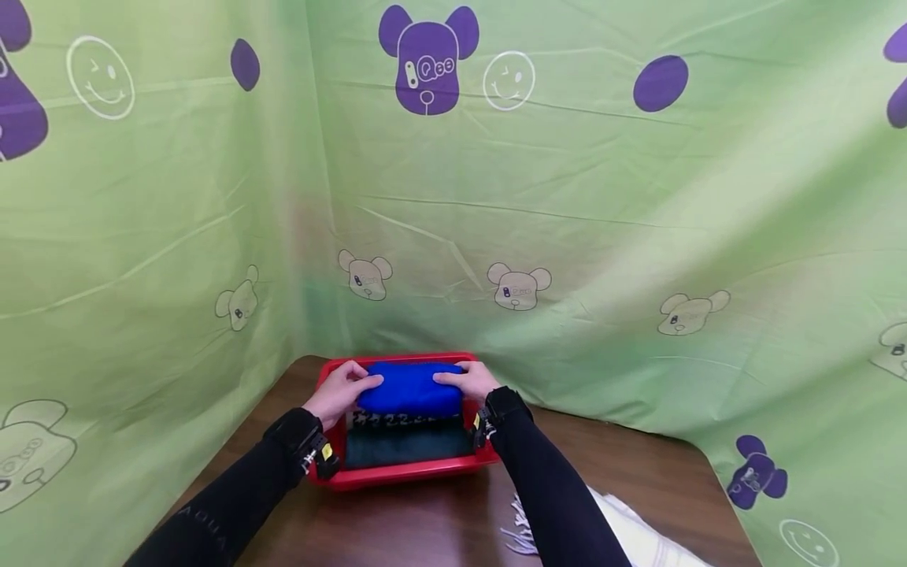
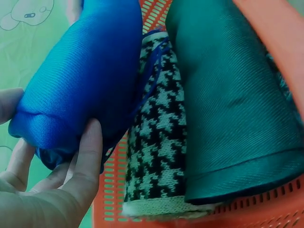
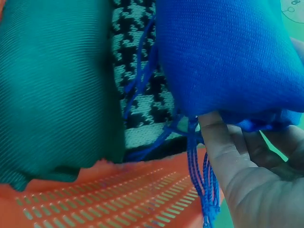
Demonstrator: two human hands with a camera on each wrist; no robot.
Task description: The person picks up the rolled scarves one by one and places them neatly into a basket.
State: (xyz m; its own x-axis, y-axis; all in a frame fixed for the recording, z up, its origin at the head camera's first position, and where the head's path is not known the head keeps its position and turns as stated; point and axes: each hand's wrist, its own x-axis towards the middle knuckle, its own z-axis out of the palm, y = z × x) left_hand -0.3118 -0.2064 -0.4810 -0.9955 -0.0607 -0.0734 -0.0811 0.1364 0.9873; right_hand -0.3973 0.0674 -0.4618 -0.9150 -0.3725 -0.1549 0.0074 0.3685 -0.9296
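A rolled blue scarf (image 1: pixel 411 390) with blue fringe strands spans the back part of a red plastic basket (image 1: pixel 400 477) in the head view. My left hand (image 1: pixel 342 395) grips its left end, thumb on top and fingers curled beneath. At the other end my right hand (image 1: pixel 478 381) holds the roll in the same way; loose tassels hang beside those fingers in the right wrist view. Right in front of the blue roll lies a black-and-white houndstooth knit (image 2: pixel 156 128), partly overlapped by it. A dark green rolled cloth (image 2: pixel 232 104) fills the basket's near side.
The basket stands on a brown wooden table (image 1: pixel 383 528) close to the corner of a green printed curtain (image 1: pixel 567 197). On the table's right, a white fringed cloth (image 1: pixel 641 539) lies partly behind my right forearm. The basket's slotted walls (image 3: pixel 133 194) show below the cloths.
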